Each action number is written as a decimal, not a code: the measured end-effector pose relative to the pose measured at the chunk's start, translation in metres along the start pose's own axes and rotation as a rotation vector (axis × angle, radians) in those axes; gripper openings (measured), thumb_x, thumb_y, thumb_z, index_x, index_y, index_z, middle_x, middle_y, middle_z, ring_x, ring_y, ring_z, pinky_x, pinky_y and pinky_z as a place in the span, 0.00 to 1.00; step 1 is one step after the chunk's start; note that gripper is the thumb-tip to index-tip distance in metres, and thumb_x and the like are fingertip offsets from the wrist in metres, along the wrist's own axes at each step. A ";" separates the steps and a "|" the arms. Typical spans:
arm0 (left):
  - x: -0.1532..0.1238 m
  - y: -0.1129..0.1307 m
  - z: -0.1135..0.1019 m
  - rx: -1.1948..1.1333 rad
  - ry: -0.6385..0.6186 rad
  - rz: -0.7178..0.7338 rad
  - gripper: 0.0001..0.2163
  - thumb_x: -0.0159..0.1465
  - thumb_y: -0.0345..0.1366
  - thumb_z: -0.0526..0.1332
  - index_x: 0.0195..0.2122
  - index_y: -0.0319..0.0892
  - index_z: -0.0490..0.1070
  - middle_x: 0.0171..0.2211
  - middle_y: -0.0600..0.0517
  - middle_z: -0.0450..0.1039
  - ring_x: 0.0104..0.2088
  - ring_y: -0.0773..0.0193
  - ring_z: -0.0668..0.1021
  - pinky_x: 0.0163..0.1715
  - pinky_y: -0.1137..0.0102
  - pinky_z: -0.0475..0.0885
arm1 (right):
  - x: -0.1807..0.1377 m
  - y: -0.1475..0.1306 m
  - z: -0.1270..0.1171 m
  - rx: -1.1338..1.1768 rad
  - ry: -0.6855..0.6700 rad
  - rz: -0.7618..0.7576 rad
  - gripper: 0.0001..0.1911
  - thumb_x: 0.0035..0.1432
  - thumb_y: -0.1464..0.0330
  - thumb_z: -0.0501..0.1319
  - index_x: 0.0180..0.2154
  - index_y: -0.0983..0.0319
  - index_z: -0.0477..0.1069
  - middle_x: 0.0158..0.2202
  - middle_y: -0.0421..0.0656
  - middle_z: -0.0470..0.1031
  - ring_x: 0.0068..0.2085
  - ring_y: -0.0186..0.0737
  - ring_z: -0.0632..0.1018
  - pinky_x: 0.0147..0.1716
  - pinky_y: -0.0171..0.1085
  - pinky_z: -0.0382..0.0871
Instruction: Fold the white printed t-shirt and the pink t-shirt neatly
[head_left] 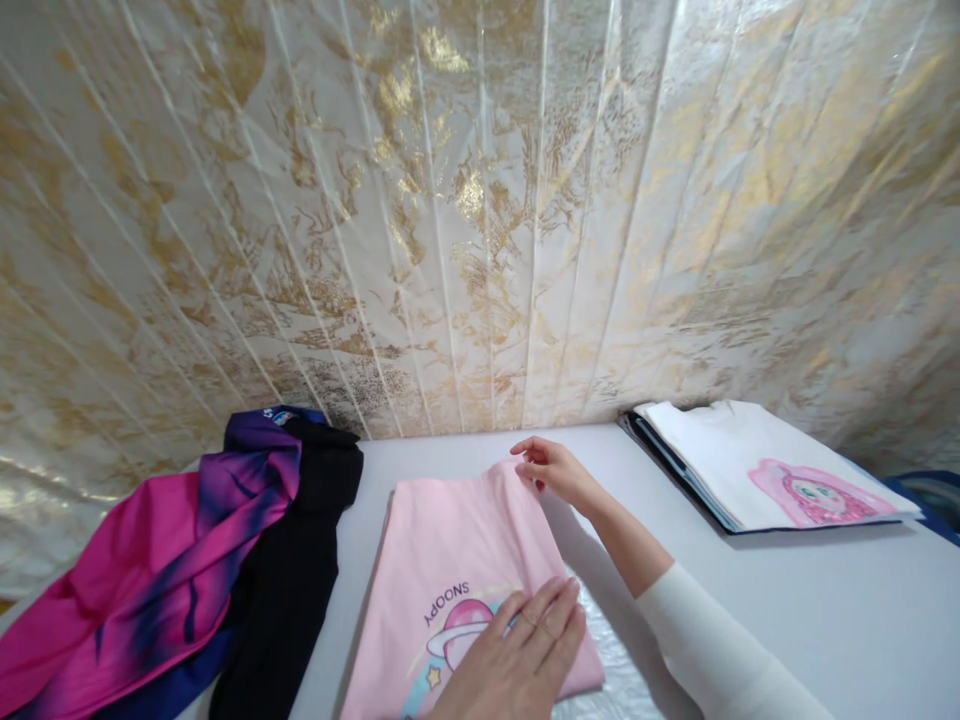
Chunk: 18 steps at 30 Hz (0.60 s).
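Observation:
A folded pink T-shirt [450, 535] lies on the white table, its planet print and the word SNOOPY upside down to me. My left hand [521, 640] rests flat across the print near the shirt's front right, fingers stretched out. At the far right corner, my right hand [555, 472] pinches the shirt's edge, which is slightly raised there. Shiny crinkled clear plastic [611, 650] shows from under the shirt's right side. The lower end of the shirt is cut off by the frame.
On the left lies a loose heap of clothes: a pink and purple garment [157, 540] and a black one [300, 580]. A folded stack with a white T-shirt [720, 450] on top sits at the right. Gold-patterned sheeting [480, 220] hangs behind the table [825, 620].

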<state>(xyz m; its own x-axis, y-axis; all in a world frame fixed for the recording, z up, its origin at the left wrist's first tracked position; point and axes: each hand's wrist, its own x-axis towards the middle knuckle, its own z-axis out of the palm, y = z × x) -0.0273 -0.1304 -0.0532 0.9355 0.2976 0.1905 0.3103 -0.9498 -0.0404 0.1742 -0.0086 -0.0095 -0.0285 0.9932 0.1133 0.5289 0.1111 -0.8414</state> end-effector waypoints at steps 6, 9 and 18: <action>0.000 0.001 -0.007 -0.049 -0.035 -0.009 0.26 0.74 0.36 0.42 0.69 0.38 0.32 0.68 0.46 0.40 0.67 0.58 0.49 0.62 0.63 0.57 | -0.002 -0.002 0.007 -0.140 0.072 -0.051 0.10 0.49 0.76 0.59 0.35 0.62 0.73 0.29 0.38 0.73 0.29 0.33 0.72 0.30 0.31 0.62; 0.002 0.001 -0.021 -0.165 -0.073 -0.019 0.32 0.72 0.51 0.44 0.69 0.38 0.34 0.68 0.44 0.42 0.67 0.56 0.52 0.61 0.63 0.57 | -0.004 -0.005 0.007 -0.223 0.092 -0.062 0.10 0.51 0.76 0.58 0.35 0.60 0.73 0.31 0.39 0.75 0.30 0.34 0.72 0.32 0.32 0.61; -0.026 -0.113 -0.071 0.021 0.057 -0.997 0.17 0.67 0.34 0.50 0.56 0.36 0.63 0.54 0.41 0.69 0.55 0.53 0.69 0.55 0.61 0.63 | -0.011 -0.010 -0.002 -0.335 0.116 0.003 0.14 0.54 0.77 0.57 0.42 0.61 0.72 0.33 0.41 0.77 0.31 0.35 0.74 0.31 0.32 0.61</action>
<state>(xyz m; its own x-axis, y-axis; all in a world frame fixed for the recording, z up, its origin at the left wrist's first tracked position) -0.0985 -0.0378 0.0156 0.2371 0.9521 0.1932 0.9525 -0.2669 0.1464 0.1708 -0.0210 -0.0014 0.0598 0.9807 0.1862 0.7785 0.0709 -0.6237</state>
